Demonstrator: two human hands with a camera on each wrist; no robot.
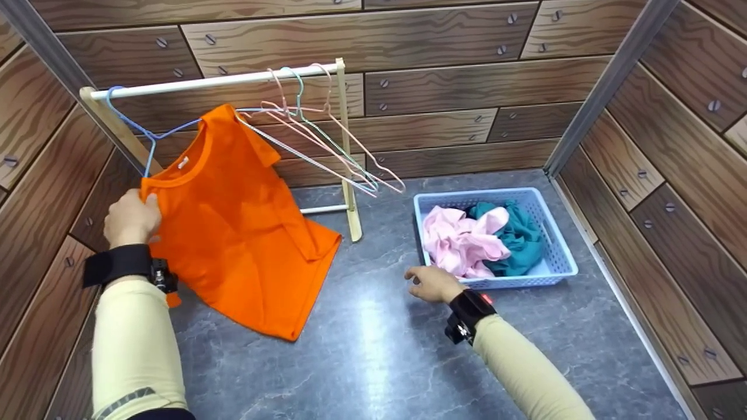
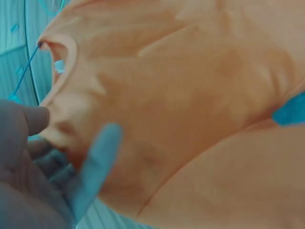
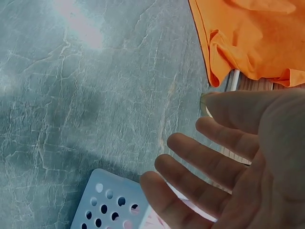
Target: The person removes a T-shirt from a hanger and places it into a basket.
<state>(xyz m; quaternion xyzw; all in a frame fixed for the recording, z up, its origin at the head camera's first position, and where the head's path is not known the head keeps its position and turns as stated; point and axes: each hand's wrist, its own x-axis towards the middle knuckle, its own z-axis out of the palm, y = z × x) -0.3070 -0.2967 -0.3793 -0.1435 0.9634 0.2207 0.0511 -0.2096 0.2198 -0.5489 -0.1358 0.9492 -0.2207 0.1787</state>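
An orange T-shirt (image 1: pixel 233 216) hangs on a blue hanger (image 1: pixel 129 121), which is hooked on the left end of a white rail (image 1: pixel 216 81). My left hand (image 1: pixel 131 219) grips the T-shirt at the shoulder nearest me. In the left wrist view, the thumb (image 2: pixel 35 119) lies at the cloth's edge below the neckline, and one finger (image 2: pixel 102 152) stretches out over the fabric. My right hand (image 1: pixel 435 284) hovers beside the front left corner of a light blue basket (image 1: pixel 554 256), fingers loosely bent and holding nothing. Its palm (image 3: pixel 281 157) shows in the right wrist view.
Pink cloth (image 1: pixel 461 239) and teal cloth (image 1: pixel 519 242) lie crumpled in the basket. Several bare hangers (image 1: pixel 338 146) hang at the rail's right end, above the rack's wooden foot (image 1: pixel 355 224). Wood-patterned walls (image 1: pixel 437 87) enclose the grey marbled floor (image 1: pixel 373 361) on three sides.
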